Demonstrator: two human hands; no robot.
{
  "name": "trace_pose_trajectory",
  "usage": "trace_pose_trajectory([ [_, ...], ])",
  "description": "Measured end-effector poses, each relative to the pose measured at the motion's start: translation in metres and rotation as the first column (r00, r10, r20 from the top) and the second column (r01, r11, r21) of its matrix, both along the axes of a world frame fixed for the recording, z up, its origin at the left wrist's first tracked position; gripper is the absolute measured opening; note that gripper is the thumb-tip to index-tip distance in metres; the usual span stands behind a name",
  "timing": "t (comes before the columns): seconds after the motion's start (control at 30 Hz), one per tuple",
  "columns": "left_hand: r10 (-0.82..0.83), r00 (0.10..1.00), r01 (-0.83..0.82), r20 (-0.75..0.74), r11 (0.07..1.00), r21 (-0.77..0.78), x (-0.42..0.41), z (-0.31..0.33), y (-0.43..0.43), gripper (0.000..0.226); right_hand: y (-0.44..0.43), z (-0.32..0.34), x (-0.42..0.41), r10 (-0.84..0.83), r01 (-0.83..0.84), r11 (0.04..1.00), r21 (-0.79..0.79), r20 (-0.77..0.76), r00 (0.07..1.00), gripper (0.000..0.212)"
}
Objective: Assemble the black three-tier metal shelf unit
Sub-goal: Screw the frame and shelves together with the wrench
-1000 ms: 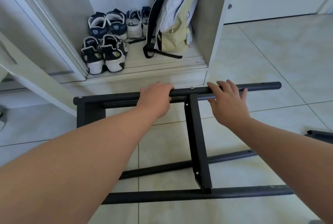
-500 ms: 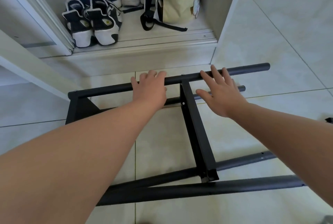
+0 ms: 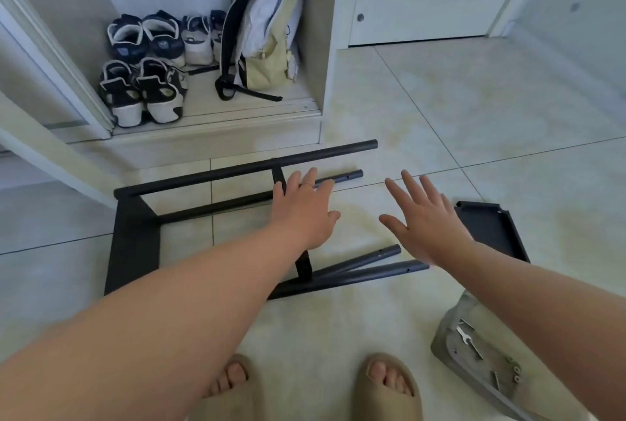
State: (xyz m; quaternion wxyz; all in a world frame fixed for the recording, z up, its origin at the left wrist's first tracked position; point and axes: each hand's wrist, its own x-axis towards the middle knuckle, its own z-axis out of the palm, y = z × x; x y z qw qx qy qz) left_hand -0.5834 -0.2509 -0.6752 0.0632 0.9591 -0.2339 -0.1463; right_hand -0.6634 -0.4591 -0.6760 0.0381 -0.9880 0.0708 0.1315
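The black shelf frame [image 3: 135,241] lies on its side on the tiled floor, with four round black tubes running to the right from a flat end panel and one cross bar. My left hand [image 3: 305,210] hovers above the frame's middle, fingers spread, holding nothing. My right hand [image 3: 426,220] is also spread in the air, right of the tube ends and apart from them. A loose black shelf panel [image 3: 491,227] lies on the floor behind my right hand, partly hidden by it.
An open wardrobe [image 3: 216,129] stands behind the frame with several shoes [image 3: 145,95] and a backpack [image 3: 267,31] inside. A grey tray [image 3: 474,346] with a small wrench and screws lies at the right. My feet in tan slippers [image 3: 389,386] are at the bottom.
Both hands have let go of the top tube and pulled back with fingers spread. The frame now lies lower and farther from me, and the view has widened to show my feet.
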Motion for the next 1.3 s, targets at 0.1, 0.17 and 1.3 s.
trace_pose_trajectory([
  [0.1,-0.138,0.990,0.138,-0.018,0.990,-0.019,-0.046,-0.003,-0.033,0.060,-0.034,0.000,-0.051,-0.047,0.045,0.998,-0.042,-0.058,0.997,0.070],
  [0.17,-0.274,0.961,0.274,-0.028,0.962,-0.018,-0.075,-0.013,-0.053,0.058,-0.053,-0.006,-0.081,-0.074,0.070,0.996,-0.046,-0.082,0.994,0.070],
  [1.3,-0.759,0.647,0.760,0.068,0.635,-0.138,-0.151,-0.152,-0.158,0.011,-0.156,-0.212,-0.167,-0.317,0.367,0.930,0.029,-0.446,0.837,0.021],
])
